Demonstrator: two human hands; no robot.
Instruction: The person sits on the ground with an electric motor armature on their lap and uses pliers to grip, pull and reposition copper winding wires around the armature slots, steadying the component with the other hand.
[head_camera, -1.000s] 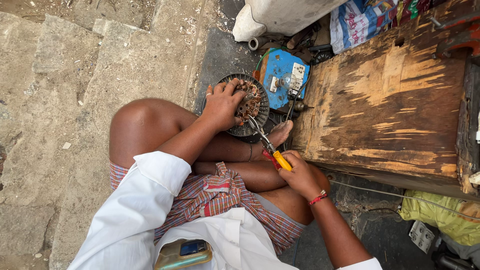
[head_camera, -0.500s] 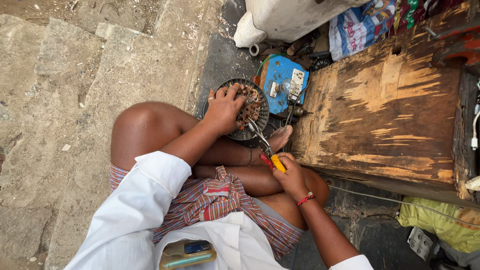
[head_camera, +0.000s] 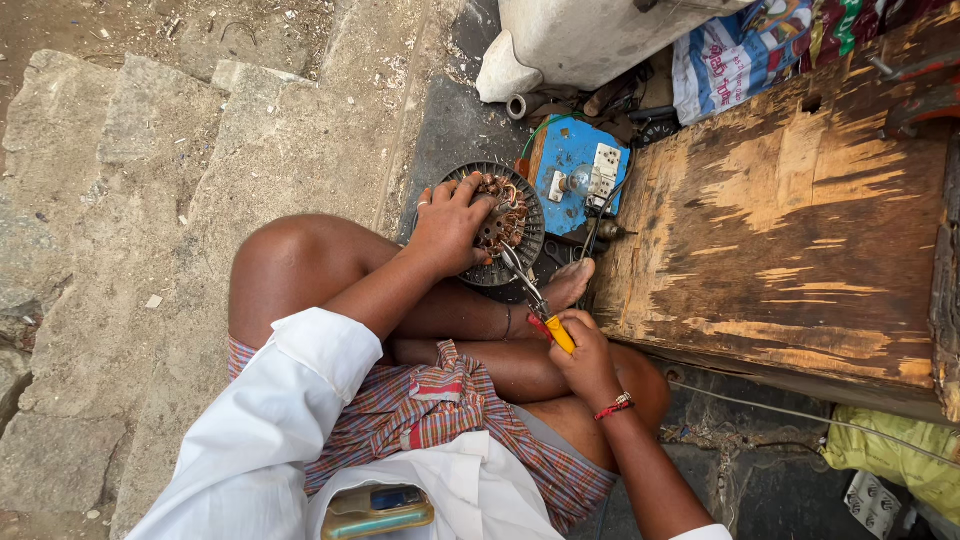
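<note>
The left hand (head_camera: 448, 228) is gripping the rim of a round motor stator (head_camera: 505, 222) with copper windings, which is resting on the ground by the person's foot (head_camera: 570, 283). The right hand (head_camera: 585, 350) is clenching yellow-handled pliers (head_camera: 535, 305), their nose reaching into the windings. Just beyond is lying a blue switch board (head_camera: 580, 170), beside a worn wooden table (head_camera: 790, 220)

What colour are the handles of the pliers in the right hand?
Yellow and red; the head view shows the pliers gripped by the right hand.
</note>
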